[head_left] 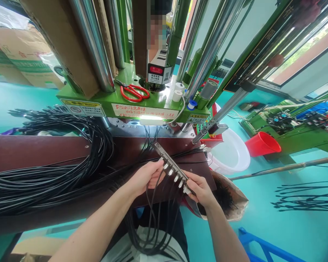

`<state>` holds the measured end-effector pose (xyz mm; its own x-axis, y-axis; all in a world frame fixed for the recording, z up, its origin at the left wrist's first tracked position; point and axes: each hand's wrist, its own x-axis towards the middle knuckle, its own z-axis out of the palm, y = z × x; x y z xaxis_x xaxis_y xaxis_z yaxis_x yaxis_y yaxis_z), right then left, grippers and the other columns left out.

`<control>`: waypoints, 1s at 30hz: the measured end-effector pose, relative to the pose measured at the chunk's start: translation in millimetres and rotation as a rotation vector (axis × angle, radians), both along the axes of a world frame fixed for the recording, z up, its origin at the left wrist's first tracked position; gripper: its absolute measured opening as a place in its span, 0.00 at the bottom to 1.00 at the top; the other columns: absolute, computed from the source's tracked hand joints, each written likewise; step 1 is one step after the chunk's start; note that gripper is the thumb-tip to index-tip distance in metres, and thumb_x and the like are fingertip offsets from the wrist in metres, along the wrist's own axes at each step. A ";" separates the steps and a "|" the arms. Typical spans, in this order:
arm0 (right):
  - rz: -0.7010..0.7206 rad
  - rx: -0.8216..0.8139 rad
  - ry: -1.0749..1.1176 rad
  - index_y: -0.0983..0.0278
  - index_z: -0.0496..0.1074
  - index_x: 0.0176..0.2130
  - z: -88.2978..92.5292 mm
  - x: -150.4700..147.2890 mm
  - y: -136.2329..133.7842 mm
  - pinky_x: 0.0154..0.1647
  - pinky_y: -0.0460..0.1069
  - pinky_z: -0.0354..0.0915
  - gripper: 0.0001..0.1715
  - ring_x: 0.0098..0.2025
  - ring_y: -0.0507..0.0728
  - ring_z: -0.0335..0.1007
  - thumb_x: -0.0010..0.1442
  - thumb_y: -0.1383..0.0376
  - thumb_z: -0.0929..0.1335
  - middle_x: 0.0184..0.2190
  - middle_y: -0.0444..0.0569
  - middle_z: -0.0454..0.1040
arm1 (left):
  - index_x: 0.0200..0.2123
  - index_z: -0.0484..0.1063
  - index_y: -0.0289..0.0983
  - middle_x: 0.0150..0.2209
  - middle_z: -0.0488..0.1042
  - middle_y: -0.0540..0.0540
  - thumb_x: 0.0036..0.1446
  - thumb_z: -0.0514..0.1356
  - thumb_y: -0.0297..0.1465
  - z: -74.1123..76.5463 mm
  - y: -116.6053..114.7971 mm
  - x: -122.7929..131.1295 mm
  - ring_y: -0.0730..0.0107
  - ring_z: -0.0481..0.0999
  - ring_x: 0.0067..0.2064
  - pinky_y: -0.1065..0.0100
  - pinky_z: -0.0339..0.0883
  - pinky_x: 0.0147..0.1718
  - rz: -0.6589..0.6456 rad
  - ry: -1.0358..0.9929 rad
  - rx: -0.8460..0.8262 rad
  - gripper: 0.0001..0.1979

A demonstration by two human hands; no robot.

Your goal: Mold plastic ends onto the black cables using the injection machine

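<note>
A narrow metal mould bar [171, 162] is held at a slant between both hands, above the front of the brown bench. Several silvery connectors [176, 177] sit in a row along it, and black cables [152, 218] hang from them in loops over my lap. My left hand [148, 177] grips near the bar's upper left part, thumb on top and fingers curled beneath. My right hand [199, 187] closes around its lower right end, beside the last connectors. The fingertips under the bar are partly hidden.
A green press [104, 103] stands ahead, with red-handled scissors [135, 94] on its ledge. A thick bundle of black cables [98, 145] covers the bench's left side. At right are a white tub [232, 153], a red bucket [264, 143] and a blue stool [262, 243].
</note>
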<state>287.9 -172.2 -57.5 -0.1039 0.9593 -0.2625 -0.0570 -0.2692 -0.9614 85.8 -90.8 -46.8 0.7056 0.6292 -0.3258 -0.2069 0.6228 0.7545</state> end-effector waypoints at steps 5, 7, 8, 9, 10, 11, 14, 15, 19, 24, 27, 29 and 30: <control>0.037 0.024 0.007 0.65 0.68 0.52 3.0 0.9 1.9 0.08 0.39 0.42 0.25 0.12 0.41 0.47 0.57 0.57 0.65 0.20 0.42 0.63 | 0.14 0.46 0.38 0.12 0.43 0.57 0.51 0.55 0.46 -0.9 1.7 -2.2 0.84 0.40 0.15 0.75 0.31 0.14 -0.029 -0.005 -0.012 0.26; 0.062 0.030 0.003 0.64 0.67 0.53 3.7 1.3 2.4 0.08 0.39 0.42 0.25 0.12 0.41 0.47 0.57 0.57 0.65 0.20 0.42 0.62 | 0.14 0.46 0.38 0.13 0.43 0.57 0.51 0.54 0.46 -0.9 2.0 -3.2 0.84 0.40 0.15 0.75 0.31 0.14 -0.030 0.007 -0.007 0.26; 0.072 0.032 -0.001 0.64 0.67 0.53 3.7 1.4 2.4 0.09 0.39 0.42 0.25 0.12 0.41 0.46 0.58 0.57 0.65 0.20 0.42 0.62 | 0.14 0.46 0.38 0.13 0.43 0.57 0.51 0.54 0.46 -0.8 1.9 -3.7 0.85 0.40 0.15 0.75 0.30 0.14 -0.027 0.012 -0.001 0.26; 0.080 0.035 -0.009 0.64 0.67 0.53 3.4 1.4 2.1 0.09 0.39 0.42 0.25 0.12 0.41 0.46 0.58 0.57 0.65 0.20 0.41 0.62 | 0.14 0.46 0.38 0.12 0.43 0.57 0.51 0.55 0.47 -0.8 1.8 -4.2 0.85 0.40 0.15 0.75 0.31 0.14 -0.024 0.017 0.007 0.26; 0.086 0.038 -0.023 0.64 0.66 0.53 2.8 1.4 1.6 0.09 0.39 0.42 0.26 0.12 0.41 0.46 0.58 0.57 0.65 0.20 0.42 0.62 | 0.14 0.47 0.38 0.12 0.44 0.57 0.50 0.55 0.47 -0.8 1.6 -4.6 0.85 0.41 0.15 0.75 0.31 0.14 -0.019 0.023 0.015 0.26; 0.093 0.043 -0.044 0.65 0.66 0.54 2.1 1.4 0.8 0.09 0.40 0.43 0.26 0.13 0.41 0.46 0.58 0.56 0.65 0.20 0.42 0.62 | 0.13 0.47 0.38 0.12 0.44 0.57 0.49 0.55 0.48 -0.9 1.3 -4.8 0.85 0.41 0.15 0.75 0.31 0.14 -0.013 0.029 0.024 0.27; 0.123 0.092 -0.160 0.65 0.65 0.55 0.6 3.3 -1.8 0.11 0.41 0.47 0.27 0.14 0.43 0.48 0.59 0.56 0.63 0.21 0.43 0.64 | 0.13 0.46 0.38 0.12 0.44 0.58 0.48 0.56 0.48 -2.6 0.2 -4.2 0.85 0.41 0.14 0.76 0.31 0.14 0.006 0.057 0.060 0.27; 0.137 0.119 -0.212 0.64 0.64 0.55 0.9 4.8 -2.5 0.11 0.41 0.48 0.27 0.14 0.43 0.48 0.59 0.56 0.63 0.21 0.43 0.64 | 0.13 0.46 0.38 0.12 0.45 0.58 0.48 0.56 0.48 -3.6 -0.1 -3.4 0.85 0.41 0.14 0.76 0.32 0.14 0.007 0.074 0.075 0.27; 0.187 0.208 -0.356 0.65 0.64 0.55 6.4 13.3 -4.7 0.13 0.41 0.49 0.26 0.16 0.44 0.51 0.60 0.57 0.62 0.20 0.43 0.65 | 0.14 0.47 0.37 0.12 0.46 0.58 0.51 0.53 0.47 -9.0 -1.3 0.7 0.85 0.43 0.14 0.76 0.34 0.13 -0.025 0.155 0.137 0.26; 0.213 0.249 -0.380 0.65 0.64 0.55 10.6 18.2 -9.6 0.13 0.41 0.49 0.25 0.17 0.45 0.51 0.61 0.57 0.61 0.22 0.44 0.66 | 0.15 0.49 0.37 0.13 0.48 0.57 0.52 0.52 0.47 -13.1 -1.6 2.8 0.84 0.45 0.14 0.76 0.37 0.14 -0.071 0.159 0.220 0.24; 0.163 0.182 -0.330 0.65 0.64 0.55 7.4 16.2 -13.5 0.12 0.41 0.48 0.27 0.16 0.44 0.50 0.60 0.56 0.62 0.22 0.44 0.64 | 0.15 0.48 0.38 0.14 0.47 0.58 0.52 0.52 0.48 -12.8 0.0 5.2 0.84 0.44 0.15 0.76 0.37 0.14 -0.096 0.161 0.226 0.25; 0.113 0.120 -0.263 0.65 0.64 0.55 5.2 15.3 -14.8 0.12 0.41 0.47 0.28 0.16 0.44 0.49 0.59 0.55 0.63 0.21 0.42 0.62 | 0.16 0.48 0.38 0.14 0.46 0.58 0.52 0.50 0.51 -12.1 1.4 7.7 0.84 0.43 0.15 0.76 0.37 0.14 -0.116 0.167 0.196 0.25; 0.088 0.088 -0.231 0.65 0.64 0.54 4.8 15.9 -14.6 0.11 0.40 0.46 0.28 0.15 0.43 0.48 0.58 0.54 0.63 0.21 0.42 0.61 | 0.17 0.49 0.38 0.14 0.46 0.58 0.52 0.47 0.52 -11.6 2.0 8.7 0.84 0.43 0.15 0.77 0.38 0.14 -0.110 0.179 0.188 0.26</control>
<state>303.8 -186.8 -52.8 -0.1353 0.9693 -0.2053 0.1867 -0.1786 -0.9660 94.5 -88.8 -58.4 0.7151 0.6128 -0.3363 0.0013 0.4800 0.8773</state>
